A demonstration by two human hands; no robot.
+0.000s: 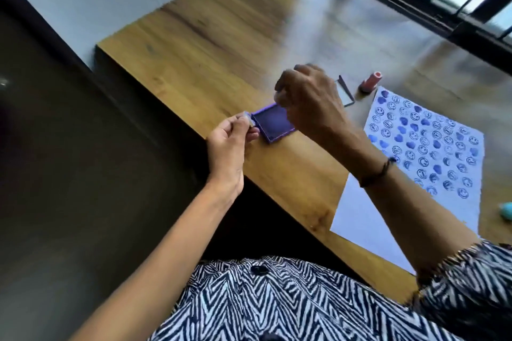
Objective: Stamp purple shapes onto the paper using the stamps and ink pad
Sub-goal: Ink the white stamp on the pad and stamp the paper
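The purple ink pad (273,124) lies open near the table's left edge. My left hand (230,144) pinches a small pale piece (247,118) that touches the pad's near-left corner; blur hides what it is. My right hand (307,99) hovers over the pad's far side with its fingers bunched downward around a small pale stamp (277,95), which is mostly hidden. The white paper (357,216) lies to the right, its far half covered with purple smiley and heart prints (424,144). A pink stamp (370,81) stands beyond the paper's far corner.
The pad's clear lid (346,91) lies behind my right hand. A teal object (505,210) shows at the right frame edge. The wooden table (221,44) ends just left of the pad, with dark floor below. A window frame runs along the far side.
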